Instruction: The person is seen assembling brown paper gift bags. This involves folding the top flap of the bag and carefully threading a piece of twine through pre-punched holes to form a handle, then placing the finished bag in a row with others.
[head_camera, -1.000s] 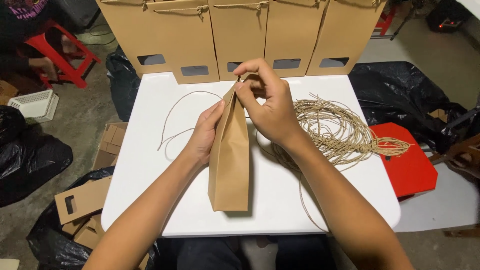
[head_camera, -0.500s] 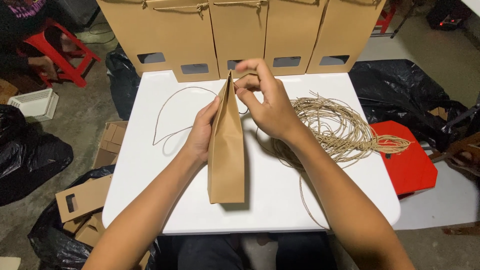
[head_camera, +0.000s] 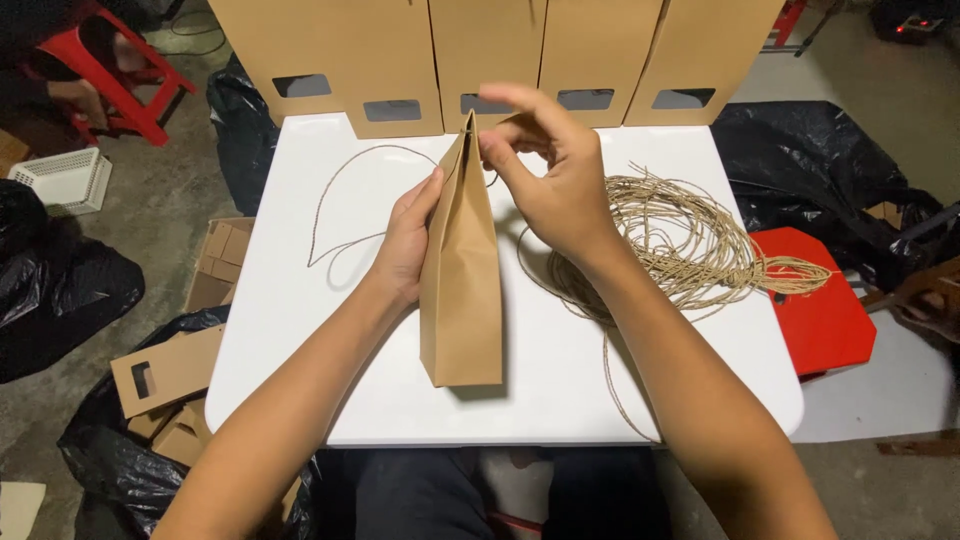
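Standing on its narrow base near the middle of the white surface (head_camera: 300, 400), the brown paper bag (head_camera: 462, 290) is kept upright between two hands. The left hand (head_camera: 405, 245) lies flat against the bag's left side, its fingers together and pressed along the paper, which seems to steady the bag so it does not tip. The right hand (head_camera: 545, 175) works at the bag's pinched top edge, thumb and fingertips closed on the top corner where a thin twine strand (head_camera: 335, 195) appears to meet the paper, though the exact grip is partly hidden by the hand itself; the other fingers are spread above it. That strand loops away in a wide arc over the left part of the surface. To the right of the bag lies a loose coil of twine (head_camera: 680, 240), close to the right wrist, presumably kept within easy reach. Along the far edge stands a row of brown bags with small window cut-outs (head_camera: 390, 60), upright and side by side. Beyond the surface, a red stool (head_camera: 820, 310) sits on the right, black plastic sacks (head_camera: 60, 290) lie on the floor, and flattened cardboard pieces (head_camera: 165, 370) rest at the lower left.
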